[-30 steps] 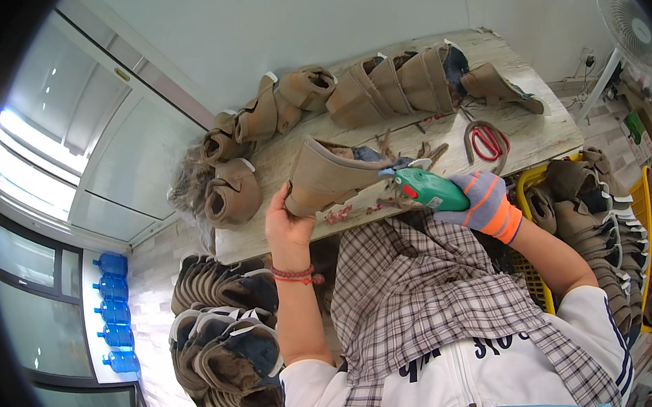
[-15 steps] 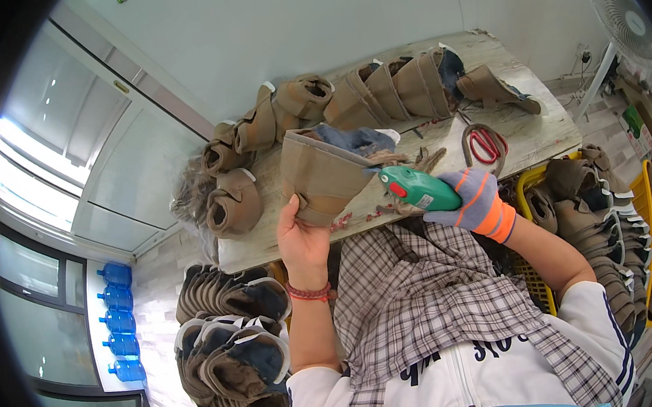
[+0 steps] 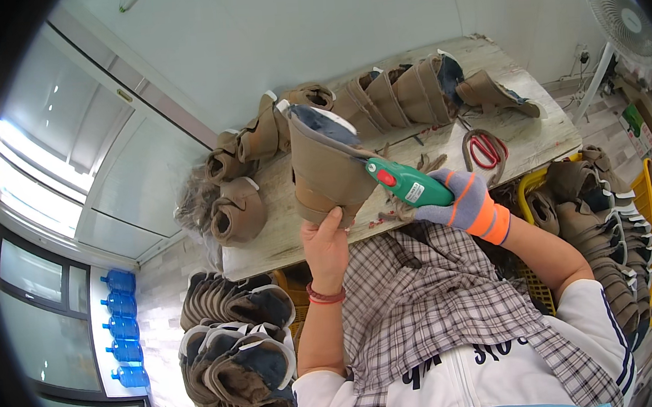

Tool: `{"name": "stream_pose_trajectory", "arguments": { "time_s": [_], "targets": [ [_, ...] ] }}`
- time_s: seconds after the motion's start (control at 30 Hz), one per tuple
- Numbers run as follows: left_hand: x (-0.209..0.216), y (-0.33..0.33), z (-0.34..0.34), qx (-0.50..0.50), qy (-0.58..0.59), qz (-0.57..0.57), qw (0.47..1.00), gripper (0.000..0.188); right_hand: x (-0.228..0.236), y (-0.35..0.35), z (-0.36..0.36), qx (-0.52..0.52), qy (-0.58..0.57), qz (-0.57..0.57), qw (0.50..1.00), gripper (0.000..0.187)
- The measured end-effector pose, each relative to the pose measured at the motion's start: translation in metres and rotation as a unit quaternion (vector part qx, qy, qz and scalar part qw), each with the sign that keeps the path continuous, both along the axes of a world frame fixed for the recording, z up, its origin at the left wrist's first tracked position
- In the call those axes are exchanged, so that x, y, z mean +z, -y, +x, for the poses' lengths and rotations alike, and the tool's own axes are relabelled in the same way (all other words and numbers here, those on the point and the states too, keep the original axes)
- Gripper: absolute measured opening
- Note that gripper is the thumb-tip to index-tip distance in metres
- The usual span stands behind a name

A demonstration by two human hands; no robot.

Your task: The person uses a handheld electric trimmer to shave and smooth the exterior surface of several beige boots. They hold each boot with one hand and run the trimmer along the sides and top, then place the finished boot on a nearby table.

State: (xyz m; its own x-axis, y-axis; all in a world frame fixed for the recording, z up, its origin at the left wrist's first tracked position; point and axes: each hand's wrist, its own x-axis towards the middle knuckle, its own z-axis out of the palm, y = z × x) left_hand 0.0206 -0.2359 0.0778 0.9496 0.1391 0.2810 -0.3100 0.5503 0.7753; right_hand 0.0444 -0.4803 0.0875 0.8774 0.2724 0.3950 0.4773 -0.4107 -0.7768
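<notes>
My bare left hand is closed on the lower part of a brown boot upper, thumb in front, holding it up over the worktable. The upper has a dark blue lining and a white edge at its raised opening. In a grey and orange glove, my right hand wraps round green handheld electric scissors with a red button. Their tip meets the right edge of the upper; the blade itself is too small to make out. Loose brown trimmings lie behind the tool.
More boot uppers line the back of the worktable. Red-handled scissors rest at its right. Stacked uppers stand low at left; others fill yellow crates at right. A fan stands far right.
The boot upper has been turned so that its opening points up and away. My left hand has shifted right, and the electric scissors sit slightly further left against the upper's edge.
</notes>
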Motion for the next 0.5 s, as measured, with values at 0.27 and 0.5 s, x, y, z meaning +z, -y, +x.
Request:
{"name": "stream_pose_trajectory", "arguments": {
  "time_s": [0.27,0.5],
  "targets": [
    [-0.046,-0.004,0.009,0.117,0.024,0.360,0.925,0.019,-0.012,-0.002,0.005,-0.014,-0.036,0.073,0.997,0.058],
    [-0.046,-0.003,0.012,0.211,0.213,0.610,0.734,0.030,-0.011,-0.002,0.005,0.003,-0.142,0.166,0.976,0.052]
  ]
}}
